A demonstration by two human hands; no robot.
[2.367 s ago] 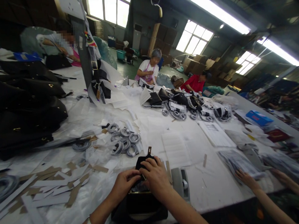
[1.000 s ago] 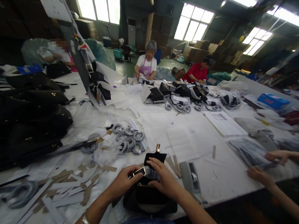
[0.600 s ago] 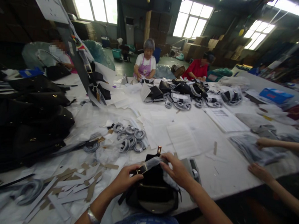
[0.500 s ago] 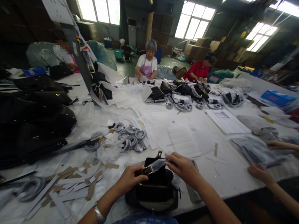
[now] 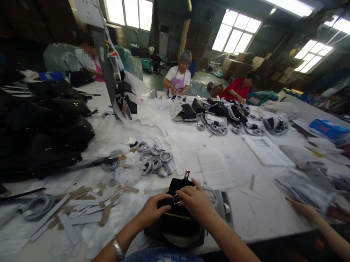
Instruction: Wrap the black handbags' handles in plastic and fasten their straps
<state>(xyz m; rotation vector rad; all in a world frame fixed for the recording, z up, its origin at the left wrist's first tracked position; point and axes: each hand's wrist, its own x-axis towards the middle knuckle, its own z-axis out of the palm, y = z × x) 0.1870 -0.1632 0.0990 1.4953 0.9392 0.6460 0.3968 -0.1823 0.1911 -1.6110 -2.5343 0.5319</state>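
A small black handbag (image 5: 180,229) stands on the table right in front of me. Its top flap is raised, with a metal clasp (image 5: 187,174) at the tip. My left hand (image 5: 152,211) is closed, pinching a black strap with a gold-coloured buckle (image 5: 176,199) between thumb and fingers above the bag. The fingers of my right hand (image 5: 196,202) are curled over the other side of that buckle strap. Behind my right wrist lies a coiled strap in pale wrapping (image 5: 211,195), partly hidden, beside a grey flat piece (image 5: 228,208).
Wrapped coiled straps (image 5: 156,163) lie beyond the bag. Cardboard and paper strips (image 5: 91,207) are scattered at left, near a pile of black bags (image 5: 46,134). A co-worker's hands (image 5: 306,210) are near plastic-wrapped goods (image 5: 301,185) at right. More people sit across the table.
My right hand has moved left and down onto the buckle. The translucent film it held beside the buckle is no longer visible. The co-worker's hands have shifted, and the view has swung slightly left.
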